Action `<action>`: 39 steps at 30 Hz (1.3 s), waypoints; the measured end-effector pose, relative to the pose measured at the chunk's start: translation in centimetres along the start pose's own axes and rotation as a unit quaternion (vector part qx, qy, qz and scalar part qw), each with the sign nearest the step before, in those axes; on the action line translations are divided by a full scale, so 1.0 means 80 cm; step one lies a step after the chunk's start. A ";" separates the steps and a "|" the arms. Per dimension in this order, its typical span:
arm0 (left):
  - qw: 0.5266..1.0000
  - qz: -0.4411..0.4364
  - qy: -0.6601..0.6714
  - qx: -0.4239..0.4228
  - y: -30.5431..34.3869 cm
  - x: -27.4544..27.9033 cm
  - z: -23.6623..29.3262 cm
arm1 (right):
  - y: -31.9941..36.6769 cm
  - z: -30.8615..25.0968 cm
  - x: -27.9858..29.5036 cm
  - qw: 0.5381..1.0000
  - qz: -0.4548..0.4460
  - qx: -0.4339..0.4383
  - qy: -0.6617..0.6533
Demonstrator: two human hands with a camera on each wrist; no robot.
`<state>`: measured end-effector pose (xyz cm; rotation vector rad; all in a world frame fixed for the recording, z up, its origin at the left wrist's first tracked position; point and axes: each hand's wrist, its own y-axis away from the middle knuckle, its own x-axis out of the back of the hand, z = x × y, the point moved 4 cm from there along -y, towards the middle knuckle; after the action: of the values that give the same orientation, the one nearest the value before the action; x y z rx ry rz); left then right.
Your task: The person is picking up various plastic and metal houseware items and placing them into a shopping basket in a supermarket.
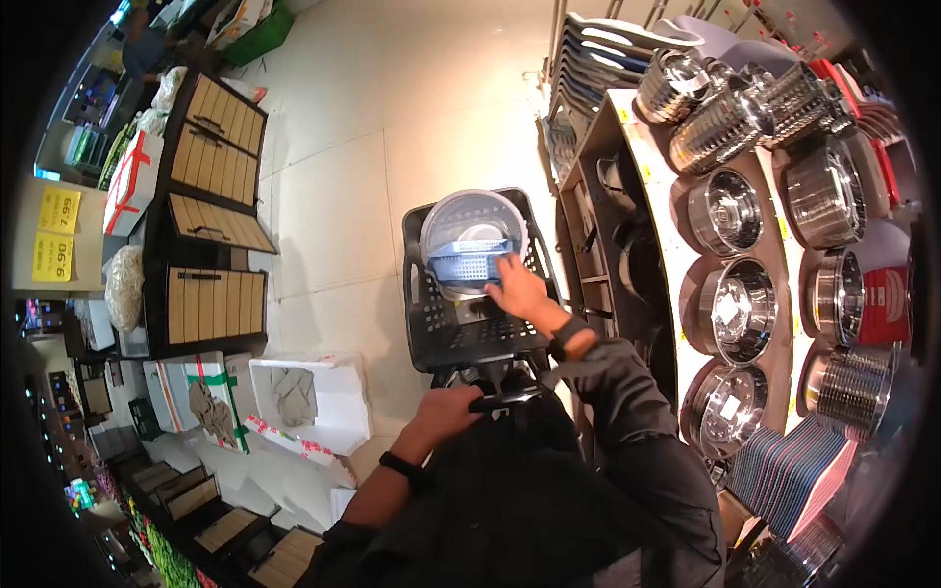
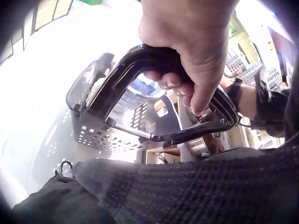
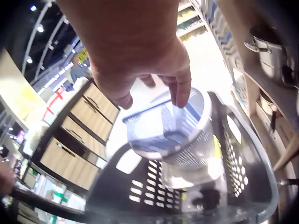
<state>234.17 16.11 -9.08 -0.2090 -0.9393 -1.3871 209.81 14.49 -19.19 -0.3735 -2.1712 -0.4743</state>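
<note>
A small blue perforated basket point(image 1: 469, 263) point(image 3: 161, 123) lies tilted in a round, pale perforated colander point(image 1: 520, 220) point(image 3: 205, 105), which stands in a black shopping basket point(image 1: 461, 345) point(image 3: 117, 186) point(image 2: 96, 133). My right hand point(image 1: 521, 294) point(image 3: 140, 70) is over the blue basket, thumb and fingers spread apart, a fingertip at its rim; whether it touches is hard to tell. My left hand point(image 1: 449, 410) point(image 2: 191, 51) grips the black handle point(image 1: 505, 397) point(image 2: 128, 63), fingers curled round the bar. Under the colander a clear item point(image 3: 187, 179) partly shows.
To the right, a shelf point(image 1: 686, 338) holds steel bowls point(image 1: 740, 312), pots and stacked trays point(image 1: 789, 470). Wooden-fronted cabinets point(image 1: 218, 304) and a white foam box point(image 1: 338, 397) stand on the left. Pale tiled floor point(image 1: 343, 196) lies ahead; a person point(image 1: 145, 49) is at the far left.
</note>
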 end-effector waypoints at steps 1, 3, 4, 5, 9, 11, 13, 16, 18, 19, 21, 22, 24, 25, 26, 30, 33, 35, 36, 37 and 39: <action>1.000 -0.014 -0.010 0.008 -0.008 0.006 -0.004 | 0.012 -0.021 0.028 0.998 -0.057 -0.007 -0.001; 0.999 -0.028 -0.024 0.000 -0.024 0.019 -0.010 | 0.040 -0.044 0.057 0.993 -0.091 0.061 -0.052; 0.999 -0.027 -0.033 0.003 -0.031 0.030 -0.013 | 0.058 -0.060 0.071 0.990 -0.107 0.064 -0.072; 0.999 -0.026 -0.038 0.020 -0.028 0.032 -0.019 | 0.061 -0.062 0.072 0.989 -0.119 0.038 -0.077; 0.999 -0.024 -0.048 -0.003 -0.073 0.069 -0.033 | 0.103 -0.098 0.097 0.979 -0.202 0.005 -0.013; 0.998 -0.005 -0.057 0.011 -0.080 0.079 -0.036 | 0.110 -0.110 0.090 0.972 -0.235 -0.011 0.015; 0.999 -0.003 -0.045 -0.027 -0.109 0.097 -0.052 | 0.094 -0.116 0.102 0.989 -0.145 0.008 0.039; 0.999 -0.006 -0.040 -0.027 -0.138 0.117 -0.058 | 0.059 -0.101 0.091 0.995 -0.036 0.049 0.081; 0.998 0.002 -0.055 -0.017 -0.155 0.128 -0.064 | 0.034 -0.095 0.083 0.986 -0.083 0.009 0.146; 0.998 0.014 -0.056 -0.026 -0.164 0.133 -0.069 | 0.024 -0.095 0.085 0.987 -0.069 0.014 0.147; 0.998 0.003 -0.061 -0.023 -0.180 0.147 -0.071 | 0.006 -0.092 0.090 0.987 -0.072 0.001 0.146; 0.998 -0.002 -0.063 -0.012 -0.188 0.156 -0.070 | -0.005 -0.091 0.092 0.986 -0.079 -0.004 0.147; 0.998 -0.019 -0.066 -0.010 -0.201 0.174 -0.074 | -0.027 -0.092 0.094 0.987 -0.070 -0.002 0.145; 0.998 -0.011 -0.057 -0.007 -0.208 0.179 -0.079 | -0.037 -0.091 0.095 0.987 -0.059 0.010 0.147; 0.999 -0.005 -0.053 -0.003 -0.225 0.189 -0.078 | -0.051 -0.083 0.105 0.988 -0.046 0.023 0.144; 0.996 -0.035 -0.069 0.048 -0.248 0.207 -0.092 | -0.083 -0.085 0.112 0.989 -0.078 0.017 0.128; 0.994 -0.046 -0.070 0.066 -0.267 0.222 -0.099 | -0.108 -0.081 0.118 0.989 -0.086 0.013 0.123; 0.998 -0.020 -0.050 0.041 -0.287 0.241 -0.104 | -0.134 -0.078 0.126 0.987 -0.088 0.019 0.133; 0.998 -0.021 -0.050 0.041 -0.278 0.241 -0.110 | -0.132 -0.085 0.117 0.987 -0.088 0.018 0.133; 0.997 -0.024 -0.048 0.048 -0.283 0.244 -0.114 | -0.141 -0.084 0.116 0.986 -0.094 0.018 0.134; 0.996 -0.029 -0.058 0.057 -0.309 0.263 -0.118 | -0.168 -0.078 0.127 0.987 -0.085 0.018 0.135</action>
<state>214.12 -11.04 -10.65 -0.1792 -1.1248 -1.3821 202.47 0.78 -10.25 -0.0966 -1.9510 -0.5474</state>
